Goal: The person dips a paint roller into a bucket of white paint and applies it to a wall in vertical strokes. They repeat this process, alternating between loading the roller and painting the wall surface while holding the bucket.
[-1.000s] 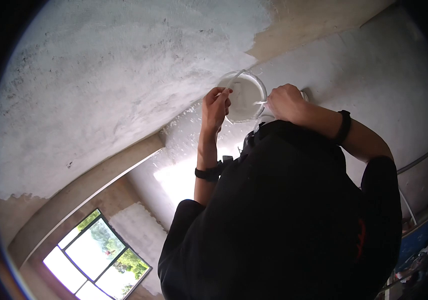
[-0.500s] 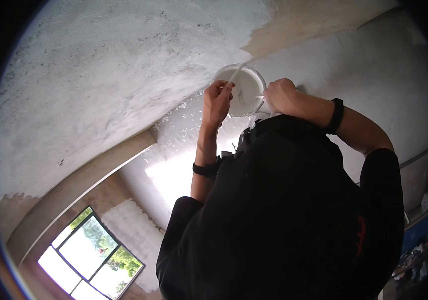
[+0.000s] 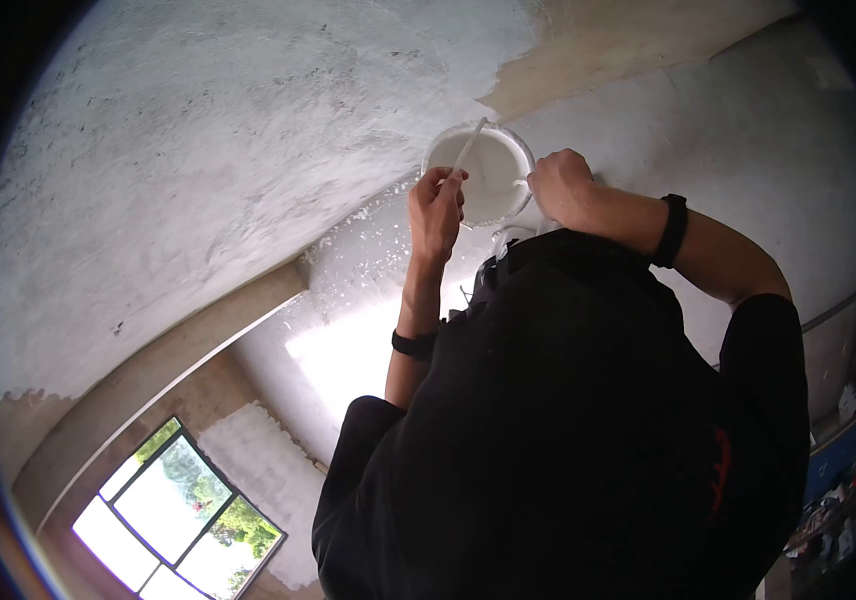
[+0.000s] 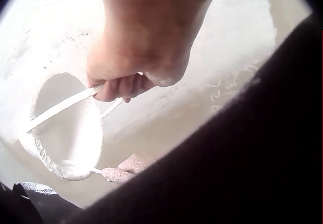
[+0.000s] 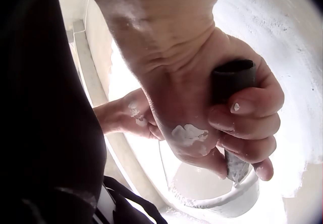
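A white bucket, its rim crusted with white material, is in front of the person. My left hand grips the bucket's pale bail handle, fingers curled round it. At the bucket's opposite side, my right hand holds a tool by its dark, hollow tube-like handle. Pale material coats the handle's lower end, close over the bucket rim in the right wrist view. The tool's working end is hidden, so I cannot tell its kind. White smears mark both hands.
A patchy grey-white plastered wall rises beside the bucket. White splatter dots the floor near its base. A window stands at lower left, and a blue item with clutter lies at far right.
The bucket and both hands sit slightly higher in the head view, whose framing has also shifted. Left hand still holds the bail handle; right hand still holds the tool near the rim.
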The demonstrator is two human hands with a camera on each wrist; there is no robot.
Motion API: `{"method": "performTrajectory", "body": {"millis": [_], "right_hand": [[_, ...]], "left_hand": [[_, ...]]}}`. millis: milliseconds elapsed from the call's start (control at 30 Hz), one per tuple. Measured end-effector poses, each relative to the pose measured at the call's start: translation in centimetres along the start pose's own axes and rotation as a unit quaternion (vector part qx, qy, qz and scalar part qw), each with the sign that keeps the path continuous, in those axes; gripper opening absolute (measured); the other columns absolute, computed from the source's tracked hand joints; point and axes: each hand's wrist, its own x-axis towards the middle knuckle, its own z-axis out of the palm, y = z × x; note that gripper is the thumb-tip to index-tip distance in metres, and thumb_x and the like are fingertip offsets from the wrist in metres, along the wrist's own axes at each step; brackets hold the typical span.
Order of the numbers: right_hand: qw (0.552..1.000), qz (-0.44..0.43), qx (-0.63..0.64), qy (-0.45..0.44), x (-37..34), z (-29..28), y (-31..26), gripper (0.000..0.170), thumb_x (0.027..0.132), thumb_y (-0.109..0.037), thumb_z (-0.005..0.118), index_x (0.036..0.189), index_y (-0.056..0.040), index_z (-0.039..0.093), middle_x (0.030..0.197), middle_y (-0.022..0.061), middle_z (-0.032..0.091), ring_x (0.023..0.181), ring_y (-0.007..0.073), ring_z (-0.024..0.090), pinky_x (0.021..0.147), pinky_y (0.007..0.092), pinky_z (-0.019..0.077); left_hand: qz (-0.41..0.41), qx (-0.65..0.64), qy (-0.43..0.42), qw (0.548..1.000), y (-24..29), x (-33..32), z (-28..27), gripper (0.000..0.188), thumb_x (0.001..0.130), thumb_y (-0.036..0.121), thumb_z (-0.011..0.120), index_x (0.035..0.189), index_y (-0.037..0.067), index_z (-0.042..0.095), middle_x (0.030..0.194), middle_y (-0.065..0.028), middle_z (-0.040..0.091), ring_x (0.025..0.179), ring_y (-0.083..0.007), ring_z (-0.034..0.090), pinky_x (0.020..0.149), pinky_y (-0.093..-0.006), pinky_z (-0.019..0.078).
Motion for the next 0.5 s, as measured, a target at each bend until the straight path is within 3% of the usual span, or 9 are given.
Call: {"method": "performTrajectory", "body": {"millis": [233, 367, 433, 500], "right_hand": [[0.992, 0.038, -0.115, -0.022, -1.1, -3.0, 1.1, 0.016, 0.072, -0.010, 0.067, 0.086, -0.0139, 0.073, 0.083, -0.0007, 0.071, 0.081, 0.0153, 0.069, 0.054, 0.0308, 0.0546], [0.991, 0.064, -0.116, -0.029, -1.8, -5.0, 1.3, 0.017, 0.070, -0.009, 0.067, 0.085, -0.0129, 0.073, 0.083, -0.0002, 0.071, 0.078, 0.0153, 0.068, 0.048, 0.0308, 0.0549], [0.988, 0.074, -0.128, -0.040, -2.0, -5.5, 1.4, 0.016, 0.069, -0.010, 0.068, 0.084, -0.0125, 0.073, 0.081, 0.0010, 0.070, 0.077, 0.0162, 0.068, 0.044, 0.0307, 0.0544], [0.989, 0.078, -0.122, -0.016, -1.6, -4.2, 1.3, 0.016, 0.069, -0.011, 0.067, 0.084, -0.0122, 0.073, 0.081, 0.0018, 0.070, 0.077, 0.0173, 0.069, 0.047, 0.0314, 0.0549]], "left_hand": [[0.008, -0.211, 0.008, 0.977, -2.3, 1.0, 0.0, 0.015, 0.090, 0.011, 0.048, 0.082, -0.001, 0.054, 0.053, 0.0038, 0.029, 0.043, -0.0067, 0.024, 0.043, -0.0257, 0.0228], [0.044, -0.311, -0.027, 0.949, -5.9, 2.2, -0.4, 0.015, 0.089, 0.013, 0.047, 0.078, 0.003, 0.051, 0.052, 0.0041, 0.025, 0.043, -0.0078, 0.021, 0.045, -0.0272, 0.0226], [-0.037, -0.369, -0.025, 0.929, -6.4, 2.2, 0.1, 0.017, 0.089, 0.014, 0.045, 0.075, 0.006, 0.049, 0.051, 0.0049, 0.022, 0.043, -0.0087, 0.019, 0.047, -0.0270, 0.0220], [-0.050, -0.374, -0.032, 0.925, -7.1, 2.3, 0.0, 0.017, 0.089, 0.016, 0.047, 0.075, 0.007, 0.050, 0.051, 0.0053, 0.022, 0.043, -0.0088, 0.019, 0.049, -0.0262, 0.0221]]}}
